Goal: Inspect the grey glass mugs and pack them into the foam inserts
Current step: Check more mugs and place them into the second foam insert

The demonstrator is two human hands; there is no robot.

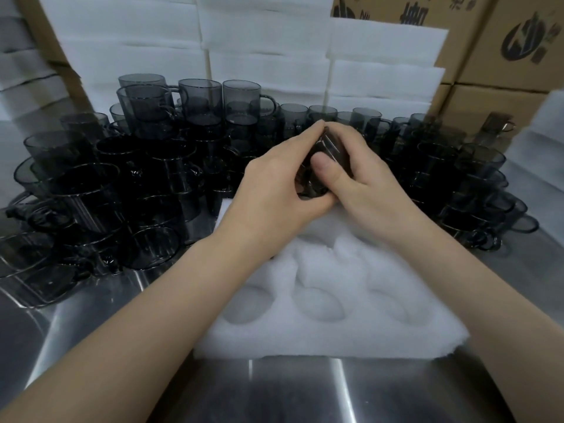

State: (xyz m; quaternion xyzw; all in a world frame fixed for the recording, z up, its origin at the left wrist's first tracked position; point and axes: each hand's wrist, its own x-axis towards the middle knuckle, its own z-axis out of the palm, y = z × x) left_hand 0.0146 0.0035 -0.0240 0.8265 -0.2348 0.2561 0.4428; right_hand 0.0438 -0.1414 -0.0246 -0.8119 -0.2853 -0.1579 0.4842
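Note:
Both my hands hold one grey glass mug above the far edge of a white foam insert. My left hand wraps the mug from the left and below. My right hand grips it from the right, thumb across the glass. Most of the mug is hidden by my fingers. The foam insert lies on the steel table in front of me, and its round pockets show nothing inside. Several more grey glass mugs stand stacked to the left and behind, and others to the right.
A steel table carries everything. Stacks of white foam sheets rise behind the mugs. Cardboard boxes stand at the back right, and more foam sits at the right edge.

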